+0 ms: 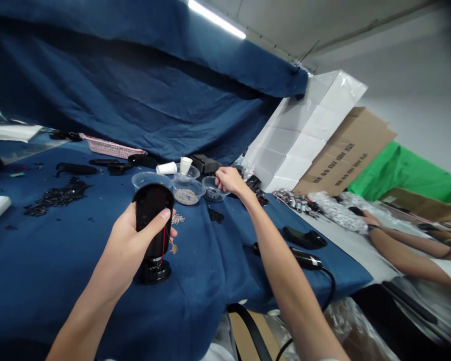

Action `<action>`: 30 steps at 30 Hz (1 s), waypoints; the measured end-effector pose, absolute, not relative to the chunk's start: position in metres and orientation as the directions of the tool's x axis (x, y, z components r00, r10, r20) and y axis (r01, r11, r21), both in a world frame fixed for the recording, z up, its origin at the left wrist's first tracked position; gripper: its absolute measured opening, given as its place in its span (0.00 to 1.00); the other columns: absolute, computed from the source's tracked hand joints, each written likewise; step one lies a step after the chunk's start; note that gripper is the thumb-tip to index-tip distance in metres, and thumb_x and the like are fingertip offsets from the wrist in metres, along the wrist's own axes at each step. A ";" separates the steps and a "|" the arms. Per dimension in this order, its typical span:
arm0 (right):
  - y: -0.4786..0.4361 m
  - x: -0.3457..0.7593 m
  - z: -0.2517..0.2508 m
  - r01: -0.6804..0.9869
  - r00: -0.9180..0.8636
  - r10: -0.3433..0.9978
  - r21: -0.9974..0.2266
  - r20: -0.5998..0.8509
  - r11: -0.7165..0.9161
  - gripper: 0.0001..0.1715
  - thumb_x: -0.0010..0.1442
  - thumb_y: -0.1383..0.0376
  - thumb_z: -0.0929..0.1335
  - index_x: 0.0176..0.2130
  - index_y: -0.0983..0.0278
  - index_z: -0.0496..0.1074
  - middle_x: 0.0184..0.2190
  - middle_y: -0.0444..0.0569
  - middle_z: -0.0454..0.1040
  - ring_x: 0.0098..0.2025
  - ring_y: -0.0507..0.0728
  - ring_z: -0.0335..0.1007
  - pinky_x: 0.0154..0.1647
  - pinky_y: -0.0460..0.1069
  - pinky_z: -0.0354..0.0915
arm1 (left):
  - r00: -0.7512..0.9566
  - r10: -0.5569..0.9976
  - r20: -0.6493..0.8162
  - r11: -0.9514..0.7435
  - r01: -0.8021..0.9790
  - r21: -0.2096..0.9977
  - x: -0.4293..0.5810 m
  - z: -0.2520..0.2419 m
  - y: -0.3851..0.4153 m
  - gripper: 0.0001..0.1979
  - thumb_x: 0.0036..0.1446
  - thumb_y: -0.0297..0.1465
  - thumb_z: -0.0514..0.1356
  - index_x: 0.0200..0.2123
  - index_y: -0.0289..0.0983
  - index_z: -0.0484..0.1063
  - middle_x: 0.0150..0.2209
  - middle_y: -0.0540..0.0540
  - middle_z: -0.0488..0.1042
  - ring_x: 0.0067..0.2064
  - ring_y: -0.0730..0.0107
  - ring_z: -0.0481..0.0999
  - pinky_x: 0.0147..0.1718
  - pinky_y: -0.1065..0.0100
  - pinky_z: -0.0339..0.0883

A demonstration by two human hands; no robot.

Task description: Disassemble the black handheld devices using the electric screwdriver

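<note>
My left hand (pixel 130 238) is wrapped round a black plastic housing (pixel 150 203) with a rounded open top, thumb laid across its front. A red wire runs down the housing, and a small brass-coloured piece (pixel 173 247) dangles beside it. Below, the housing ends in a round black base (pixel 158 272). Farther off, my right hand (pixel 226 179) reaches over a clear bowl (pixel 215 193) of small dark parts, fingers drawn together at its rim. Whatever they may pinch is too small to see. Beside that bowl stands another clear bowl (pixel 188 193) with small silvery pieces.
A corded black electric screwdriver (pixel 304 258) lies right of my forearm, near a black plastic part (pixel 304 236). Black strips (pixel 58 196) are heaped on the left. White cups (pixel 185 164) and a pink basket (pixel 115 149) are behind. A co-worker's arms (pixel 402 240) work at far right.
</note>
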State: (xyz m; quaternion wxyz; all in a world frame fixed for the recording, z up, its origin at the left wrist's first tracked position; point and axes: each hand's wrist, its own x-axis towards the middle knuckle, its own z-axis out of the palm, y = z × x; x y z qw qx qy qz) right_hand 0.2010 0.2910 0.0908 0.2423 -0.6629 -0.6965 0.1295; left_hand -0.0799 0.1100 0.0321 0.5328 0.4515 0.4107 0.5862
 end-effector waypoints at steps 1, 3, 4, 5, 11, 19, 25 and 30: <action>0.273 0.198 0.090 0.836 -0.017 0.970 -0.529 0.242 0.147 0.23 0.75 0.53 0.74 0.60 0.65 0.77 0.56 0.54 0.81 0.52 0.61 0.82 0.53 0.59 0.82 | -0.020 0.996 0.091 -0.093 -0.263 0.960 -0.079 0.032 0.110 0.29 0.54 0.51 0.79 0.48 0.37 0.79 0.29 0.44 0.83 0.27 0.62 0.83 0.24 0.71 0.76; 0.232 0.189 0.084 0.777 -0.035 0.916 -0.565 0.400 0.276 0.15 0.77 0.58 0.70 0.43 0.67 0.80 0.38 0.48 0.81 0.38 0.56 0.80 0.41 0.51 0.78 | -0.003 0.996 0.092 -0.089 -0.280 0.956 -0.076 0.031 0.109 0.28 0.54 0.50 0.80 0.47 0.37 0.80 0.30 0.44 0.83 0.27 0.62 0.83 0.24 0.71 0.76; 0.209 0.183 0.080 0.742 -0.050 0.885 -0.575 0.463 0.343 0.19 0.77 0.62 0.68 0.35 0.67 0.79 0.30 0.45 0.77 0.32 0.53 0.76 0.36 0.49 0.74 | 0.006 0.996 0.091 -0.086 -0.286 0.954 -0.075 0.032 0.108 0.29 0.53 0.50 0.80 0.47 0.36 0.80 0.31 0.44 0.84 0.28 0.62 0.83 0.24 0.71 0.77; 0.187 0.176 0.075 0.707 -0.062 0.854 -0.581 0.517 0.403 0.20 0.76 0.64 0.67 0.31 0.66 0.77 0.25 0.43 0.73 0.28 0.52 0.72 0.32 0.47 0.70 | 0.011 0.996 0.090 -0.083 -0.291 0.953 -0.073 0.032 0.107 0.29 0.53 0.50 0.81 0.48 0.36 0.80 0.32 0.44 0.84 0.28 0.62 0.83 0.24 0.70 0.77; 0.109 0.129 0.044 0.360 -0.088 0.703 -0.635 0.706 0.683 0.10 0.71 0.62 0.74 0.44 0.61 0.90 0.31 0.45 0.83 0.28 0.50 0.77 0.27 0.46 0.73 | 0.025 0.998 0.066 -0.056 -0.289 0.956 -0.061 0.039 0.096 0.27 0.55 0.48 0.79 0.48 0.36 0.80 0.29 0.45 0.83 0.27 0.63 0.81 0.27 0.69 0.77; 0.104 0.099 0.027 -0.027 0.097 0.701 -0.702 0.706 0.711 0.17 0.67 0.73 0.77 0.48 0.52 0.90 0.42 0.45 0.87 0.38 0.52 0.87 0.37 0.44 0.83 | 0.014 1.000 0.015 -0.010 -0.323 0.946 -0.060 0.040 0.097 0.26 0.51 0.46 0.81 0.45 0.38 0.80 0.29 0.48 0.82 0.29 0.62 0.82 0.23 0.70 0.76; 0.099 0.094 0.027 -0.177 0.191 0.783 -0.764 0.592 0.621 0.12 0.66 0.72 0.78 0.43 0.54 0.90 0.35 0.42 0.89 0.33 0.51 0.87 0.33 0.42 0.81 | -0.001 1.000 -0.012 0.011 -0.300 0.954 -0.053 0.047 0.092 0.23 0.54 0.45 0.78 0.46 0.37 0.82 0.30 0.47 0.82 0.29 0.65 0.82 0.24 0.72 0.75; 0.100 0.094 0.022 -0.164 0.214 0.786 -0.772 0.580 0.614 0.10 0.65 0.70 0.79 0.41 0.53 0.91 0.38 0.45 0.85 0.32 0.50 0.80 0.28 0.42 0.78 | 0.011 0.999 -0.031 0.033 -0.287 0.957 -0.046 0.047 0.088 0.22 0.56 0.44 0.77 0.46 0.38 0.79 0.28 0.49 0.81 0.25 0.66 0.79 0.23 0.71 0.75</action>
